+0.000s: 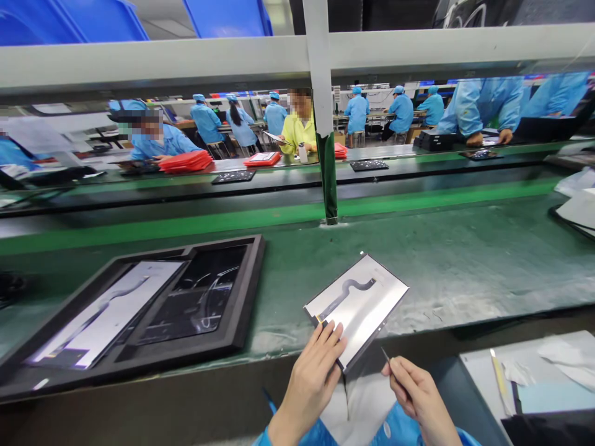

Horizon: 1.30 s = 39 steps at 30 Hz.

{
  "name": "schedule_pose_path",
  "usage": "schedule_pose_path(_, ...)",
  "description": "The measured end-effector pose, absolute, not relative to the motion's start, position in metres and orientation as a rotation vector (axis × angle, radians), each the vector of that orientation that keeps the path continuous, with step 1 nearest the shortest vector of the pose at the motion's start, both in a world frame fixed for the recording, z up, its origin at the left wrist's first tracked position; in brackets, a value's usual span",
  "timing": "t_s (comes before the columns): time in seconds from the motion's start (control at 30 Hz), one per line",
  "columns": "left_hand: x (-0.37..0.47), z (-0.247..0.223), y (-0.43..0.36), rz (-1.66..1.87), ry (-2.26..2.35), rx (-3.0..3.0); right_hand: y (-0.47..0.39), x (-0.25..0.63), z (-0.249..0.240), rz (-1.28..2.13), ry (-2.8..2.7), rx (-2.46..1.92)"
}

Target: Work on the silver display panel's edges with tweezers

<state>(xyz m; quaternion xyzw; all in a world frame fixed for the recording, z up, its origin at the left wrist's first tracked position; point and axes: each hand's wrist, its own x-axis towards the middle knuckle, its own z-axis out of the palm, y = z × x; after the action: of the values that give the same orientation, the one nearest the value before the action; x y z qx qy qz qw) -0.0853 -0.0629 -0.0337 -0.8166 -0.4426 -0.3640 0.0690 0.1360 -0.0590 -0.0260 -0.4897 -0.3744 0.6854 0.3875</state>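
Observation:
A silver-backed display panel (379, 294) with a dark wavy flex cable (346, 291) lies at the front edge of the green bench, its near corner past the edge. The fingers of my left hand (312, 378) rest spread on the panel's lower left part, with the thumb at its near side. To the right of the panel's near corner, my right hand (416, 393) pinches a thin, dark pointed tool (385, 355), its tip up beside the panel and apart from it.
On the left, a black foam tray (251, 294) holds another silver panel (111, 310) and a dark glossy screen (198, 294). A green post (329, 179) rises behind. At lower right, a side surface (478, 365) bears papers and a yellow-handled tool (499, 378). People sit beyond the conveyor.

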Motion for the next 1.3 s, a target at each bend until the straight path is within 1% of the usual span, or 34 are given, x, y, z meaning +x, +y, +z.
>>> schedule_pose_path(0.2, -0.086, -0.033, -0.063, -1.139, -1.331, -2.471, -0.059, 0.138, -0.024, 1.727, -0.933, -1.257)
schedule_pose_path(0.4, -0.085, -0.034, -0.063, -1.097, -1.322, -2.457, -0.058, 0.14, -0.022, 1.715, -0.939, -1.262)
schedule_pose_path(0.8, -0.085, -0.034, -0.063, -1.131, -1.333, -2.471, -0.055, 0.149, -0.028, 1.731, -0.918, -1.242)
schedule_pose_path(1.3, -0.085, -0.033, -0.063, -1.137, -1.348, -2.473, -0.054, 0.155, -0.017, 1.668, -0.9, -1.3)
